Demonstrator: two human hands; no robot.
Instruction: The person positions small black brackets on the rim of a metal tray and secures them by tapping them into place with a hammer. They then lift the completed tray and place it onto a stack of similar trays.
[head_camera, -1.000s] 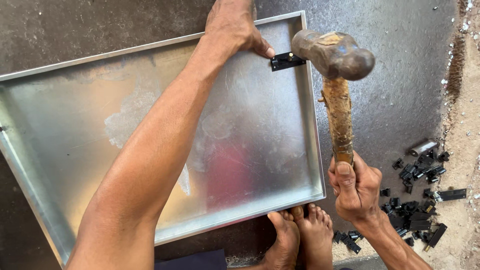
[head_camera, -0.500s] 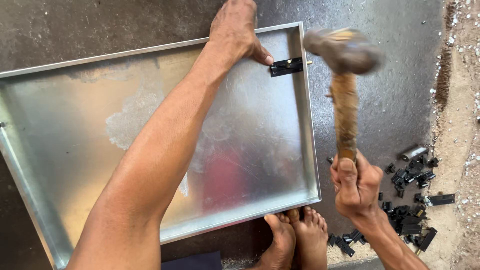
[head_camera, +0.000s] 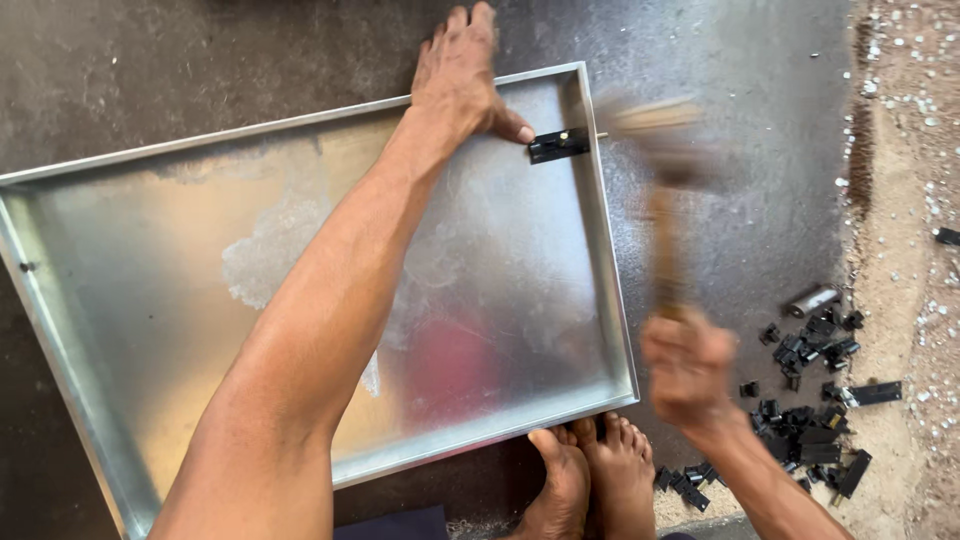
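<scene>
A shiny sheet-metal tray (head_camera: 120, 250) with raised edges lies on a dark floor. My left hand (head_camera: 462, 72) presses on its far right corner, thumb against a small black bracket (head_camera: 558, 145) fixed inside the right rim. My right hand (head_camera: 688, 365) grips the wooden handle of a hammer (head_camera: 660, 170). The hammer is blurred with motion, its head just outside the rim next to the bracket.
A heap of several small black metal parts (head_camera: 815, 410) lies on the floor to the right of my right hand. Sandy ground with white specks (head_camera: 910, 200) runs along the right edge. My bare feet (head_camera: 590, 480) rest against the tray's near edge.
The hammer has swung down from above the tray's corner toward the rim beside the black bracket. My left hand has stayed on the corner.
</scene>
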